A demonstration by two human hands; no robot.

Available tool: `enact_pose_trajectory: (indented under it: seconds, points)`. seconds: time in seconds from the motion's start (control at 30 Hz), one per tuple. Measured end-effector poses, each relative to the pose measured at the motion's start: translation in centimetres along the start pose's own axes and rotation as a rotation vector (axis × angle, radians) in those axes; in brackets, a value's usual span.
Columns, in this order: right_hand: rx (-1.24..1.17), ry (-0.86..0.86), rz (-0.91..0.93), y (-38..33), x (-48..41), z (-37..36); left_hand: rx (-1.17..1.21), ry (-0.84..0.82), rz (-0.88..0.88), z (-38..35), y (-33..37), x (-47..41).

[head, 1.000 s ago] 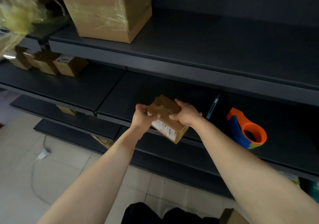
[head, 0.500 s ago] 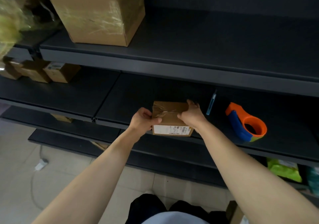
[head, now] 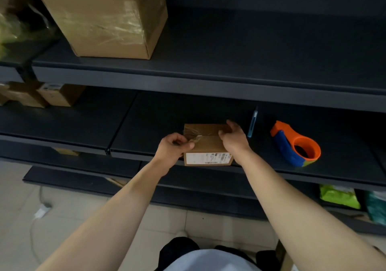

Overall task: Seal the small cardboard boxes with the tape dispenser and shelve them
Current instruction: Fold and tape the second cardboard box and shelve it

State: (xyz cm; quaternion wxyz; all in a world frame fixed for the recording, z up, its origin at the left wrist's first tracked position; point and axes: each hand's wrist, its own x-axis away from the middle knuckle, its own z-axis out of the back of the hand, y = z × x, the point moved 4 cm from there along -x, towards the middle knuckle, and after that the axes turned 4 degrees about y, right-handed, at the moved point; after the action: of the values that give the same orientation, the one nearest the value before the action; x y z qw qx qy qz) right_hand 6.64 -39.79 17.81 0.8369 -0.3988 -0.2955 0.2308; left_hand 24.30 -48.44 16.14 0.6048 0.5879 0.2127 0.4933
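Bare forearms [head: 117,208], white top [head: 208,261], dark trousers [head: 179,247].

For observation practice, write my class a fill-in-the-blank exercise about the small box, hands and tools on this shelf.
1. The small brown cardboard box carries a ___ label on its front face.
2. The orange and blue plastic tape dispenser lies to the box's ___.
3. The left hand pinches crumpled clear tape on the box's ___ face.
4. A slim blue tool lies between the right hand and the ___.
Missing words: white, right, top, dispenser.
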Motion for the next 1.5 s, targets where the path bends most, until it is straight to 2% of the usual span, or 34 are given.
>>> enact_pose_trajectory:
  seconds: [0.3, 0.53, 0.83, 1.1, 1.5]
  points:
    - [0.06, 0.031, 0.038, 0.0, -0.1, -0.4, 0.107, 0.11, 0.033, -0.1, -0.1, 0.0]
    - [0.024, -0.007, 0.027, 0.3, -0.1, -0.3, 0.081, 0.098, 0.028, 0.0, -0.5, 0.1]
    - [0.066, -0.002, 0.046, 0.2, 0.1, -0.4, 0.271, 0.179, 0.194, -0.5, -0.4, 0.0]
    - [0.05, 0.009, 0.033, 0.2, 0.3, -0.5, 0.312, 0.201, 0.279, -0.6, 0.2, -0.2]
    - [-0.019, -0.013, -0.011, 0.3, 0.7, -0.2, 0.329, 0.185, 0.188, -1.1, 0.3, -0.3]
